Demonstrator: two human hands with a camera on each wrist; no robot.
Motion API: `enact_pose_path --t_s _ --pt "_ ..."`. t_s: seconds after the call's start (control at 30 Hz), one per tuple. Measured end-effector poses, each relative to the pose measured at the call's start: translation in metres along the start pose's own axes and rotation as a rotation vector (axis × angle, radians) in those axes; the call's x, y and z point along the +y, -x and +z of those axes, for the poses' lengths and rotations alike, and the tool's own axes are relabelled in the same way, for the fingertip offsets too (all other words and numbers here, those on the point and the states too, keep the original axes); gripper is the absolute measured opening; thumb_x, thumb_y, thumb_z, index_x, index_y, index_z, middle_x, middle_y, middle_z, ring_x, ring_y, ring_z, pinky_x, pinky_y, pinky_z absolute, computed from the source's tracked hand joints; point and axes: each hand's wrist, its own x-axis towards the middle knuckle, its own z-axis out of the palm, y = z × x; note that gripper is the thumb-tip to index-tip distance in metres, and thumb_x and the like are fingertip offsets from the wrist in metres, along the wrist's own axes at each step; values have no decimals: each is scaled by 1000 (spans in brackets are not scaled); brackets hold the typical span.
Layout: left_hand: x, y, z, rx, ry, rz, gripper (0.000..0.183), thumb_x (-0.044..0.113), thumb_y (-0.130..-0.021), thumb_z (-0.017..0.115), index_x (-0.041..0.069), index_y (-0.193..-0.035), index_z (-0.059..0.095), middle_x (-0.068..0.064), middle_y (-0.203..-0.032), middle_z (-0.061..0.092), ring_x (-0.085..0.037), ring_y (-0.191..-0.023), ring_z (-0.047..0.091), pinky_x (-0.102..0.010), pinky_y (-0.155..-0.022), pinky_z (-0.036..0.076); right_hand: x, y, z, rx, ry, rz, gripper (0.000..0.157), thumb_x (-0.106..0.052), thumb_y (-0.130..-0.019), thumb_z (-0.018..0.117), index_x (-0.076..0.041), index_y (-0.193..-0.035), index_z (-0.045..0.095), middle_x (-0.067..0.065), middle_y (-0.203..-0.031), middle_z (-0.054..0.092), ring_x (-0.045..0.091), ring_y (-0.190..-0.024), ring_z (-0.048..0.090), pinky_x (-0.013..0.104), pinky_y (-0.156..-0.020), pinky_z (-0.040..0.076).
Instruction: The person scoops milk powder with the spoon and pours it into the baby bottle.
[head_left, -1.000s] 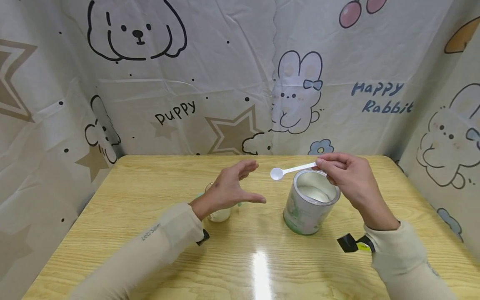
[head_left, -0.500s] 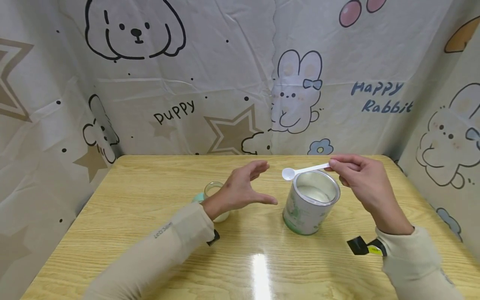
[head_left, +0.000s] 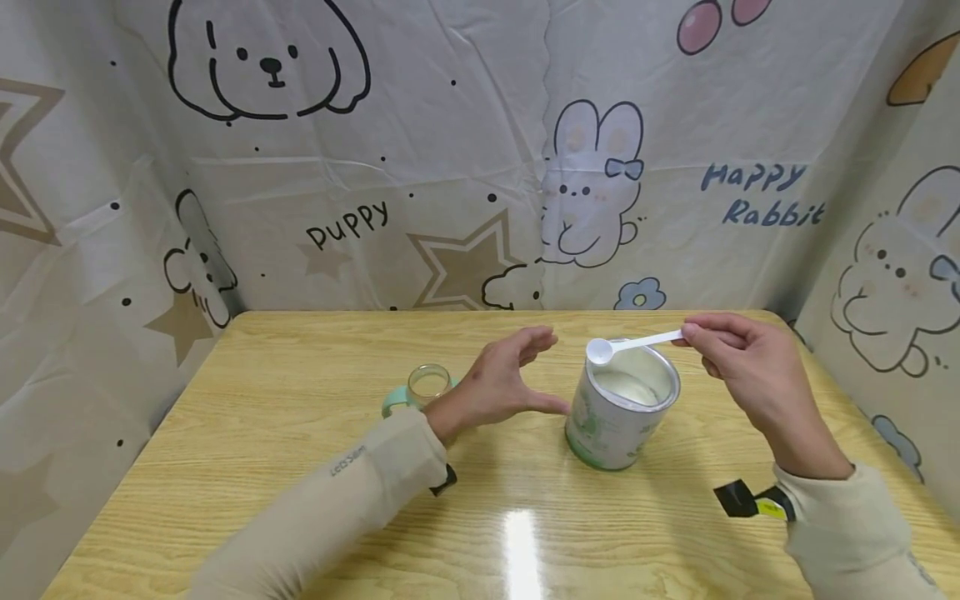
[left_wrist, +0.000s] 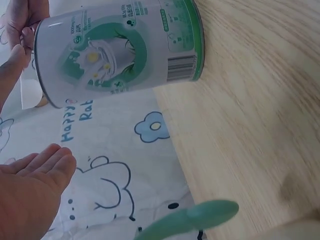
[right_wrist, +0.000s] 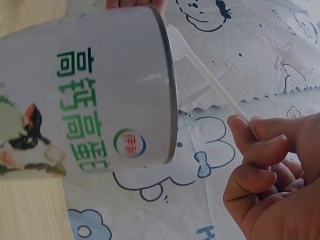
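My right hand [head_left: 753, 367] pinches the handle end of a white measuring scoop [head_left: 600, 352], whose bowl hangs over the left rim of an open milk powder can [head_left: 611, 429]. Pale powder [head_left: 628, 386] shows inside the can. My left hand [head_left: 506, 379] is spread in a C shape just left of the can, its thumb tip close to the can's side; whether they touch I cannot tell. In the left wrist view the hand [left_wrist: 35, 185] stands apart from the can [left_wrist: 120, 50]. The right wrist view shows thumb and forefinger on the scoop handle [right_wrist: 215, 82].
Behind my left wrist stands a glass jar [head_left: 429, 379] with a mint green handle [head_left: 395, 400], partly hidden by the sleeve. Both stand on a wooden table [head_left: 300, 367], with a printed cloth [head_left: 465, 167] hanging at its back and sides.
Both hands have moved to the right, the right one carrying the scoop from left of the can to over its rim. The left hand has come nearer the can, uncovering the jar's top.
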Motion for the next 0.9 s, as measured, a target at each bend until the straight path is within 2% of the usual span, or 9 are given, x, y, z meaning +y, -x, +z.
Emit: enact_pose_path --t_s 0.23,0.47,0.6,0.67,0.77,0.83,0.9 --pt "3 -5 11 -22 8 3 98 17 -68 94 0 -149 40 -13 -148 49 -22 -137 46 -24 -111 39 6 0 -6 16 16 5 45 -37 -100 62 0 -125 63 -21 -86 70 11 -70 49 21 -52 41" --pt "4 -10 20 -37 9 0 97 17 -69 94 1 -148 41 -12 -148 50 -22 -137 46 -23 -110 39 12 2 -10 22 26 -6 44 -36 -99 63 1 -123 63 -21 -86 70 9 -74 53 18 -57 46" --pt "5 -13 25 -41 18 4 95 16 -69 93 0 -148 41 -12 -148 50 -22 -137 47 -21 -110 39 15 2 -10 30 70 -46 42 -35 -99 64 0 -121 66 -20 -89 70 2 -80 57 13 -62 50" --pt "6 -14 27 -42 15 8 95 16 -70 93 0 -147 41 -13 -147 50 -21 -137 47 -20 -109 39 17 2 -9 34 112 -72 40 -34 -99 64 0 -120 67 -13 -95 70 -2 -83 58 11 -65 51" --pt "7 -17 30 -43 16 17 94 17 -70 93 1 -147 42 -13 -148 50 -20 -137 47 -19 -109 38 19 1 -7 32 180 -135 35 -29 -100 65 0 -119 70 5 -105 71 -6 -83 57 10 -64 50" --pt "7 -18 32 -39 25 24 93 17 -70 93 0 -147 42 -13 -148 50 -20 -137 47 -19 -109 38 20 1 -6 29 228 -179 32 -25 -100 64 1 -118 70 15 -108 69 -4 -80 56 12 -60 48" --pt "7 -20 33 -38 43 32 92 15 -71 93 0 -146 43 -14 -147 50 -20 -136 47 -19 -109 38 21 1 -4 22 268 -218 29 -21 -100 63 2 -118 70 20 -107 70 1 -77 56 14 -57 47"
